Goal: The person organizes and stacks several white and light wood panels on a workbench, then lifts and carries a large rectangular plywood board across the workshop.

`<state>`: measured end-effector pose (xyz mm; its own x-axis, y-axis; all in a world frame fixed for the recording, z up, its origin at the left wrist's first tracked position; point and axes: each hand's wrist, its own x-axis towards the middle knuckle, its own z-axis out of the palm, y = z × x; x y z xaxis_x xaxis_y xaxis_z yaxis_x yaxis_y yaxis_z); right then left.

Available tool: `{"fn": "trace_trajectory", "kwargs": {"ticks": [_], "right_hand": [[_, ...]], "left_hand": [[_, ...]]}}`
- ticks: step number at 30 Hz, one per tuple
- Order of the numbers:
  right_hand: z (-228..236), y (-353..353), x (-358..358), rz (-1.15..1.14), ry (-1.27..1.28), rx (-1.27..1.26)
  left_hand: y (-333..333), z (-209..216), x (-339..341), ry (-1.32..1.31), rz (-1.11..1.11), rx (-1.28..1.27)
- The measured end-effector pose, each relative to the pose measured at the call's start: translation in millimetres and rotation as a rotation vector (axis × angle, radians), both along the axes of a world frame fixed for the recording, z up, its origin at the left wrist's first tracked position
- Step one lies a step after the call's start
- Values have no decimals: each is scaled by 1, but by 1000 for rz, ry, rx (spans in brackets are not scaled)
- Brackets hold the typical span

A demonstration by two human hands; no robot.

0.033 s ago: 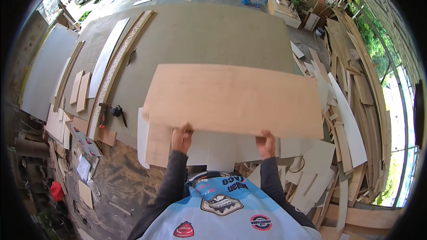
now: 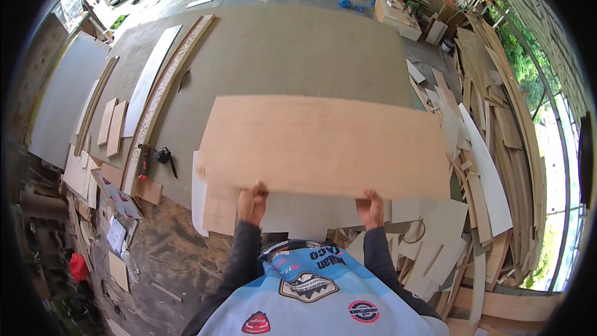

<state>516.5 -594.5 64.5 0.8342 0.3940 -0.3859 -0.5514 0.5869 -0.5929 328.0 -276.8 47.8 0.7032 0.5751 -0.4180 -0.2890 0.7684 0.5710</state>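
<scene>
A wide, light-brown wooden board (image 2: 323, 146) is held up in front of me, its near long edge gripped at two places. My left hand (image 2: 252, 204) closes on that edge left of its middle, the thumb on top. Farther right, my right hand (image 2: 371, 208) pinches the same edge. Under the board's near left corner lies another light wood panel (image 2: 221, 210), with white panels (image 2: 298, 216) beside it. The board hides part of the large grey-brown work surface (image 2: 311, 50) beyond it.
On the left lie a long wooden rail (image 2: 163, 93), a red-and-black hand tool (image 2: 144, 160), a black tape measure (image 2: 163, 155) and two short wood pieces (image 2: 116, 127). Stacked planks and offcuts (image 2: 507, 149) crowd the right side. Scraps (image 2: 119, 272) lie on the floor at left.
Both hands have drawn the board slightly nearer to me, and it sits a little farther left. My grip on its near edge is the same.
</scene>
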Motion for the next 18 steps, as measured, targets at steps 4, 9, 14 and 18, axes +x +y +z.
{"fn": "trace_trajectory", "kwargs": {"ticks": [4, 9, 14, 18], "right_hand": [[-19, -25, -58, 90, 88, 19], [-30, -43, -89, 187, 94, -53], [6, -38, -89, 528, 189, -396], [17, -60, -80, 760, 362, -644]], "left_hand": [[-43, 22, -70, 114, 154, -34], [-73, 21, -119, 204, 232, -70], [-78, 28, -128, 407, 142, 16], [-71, 6, -137, 805, 7, -140]]}}
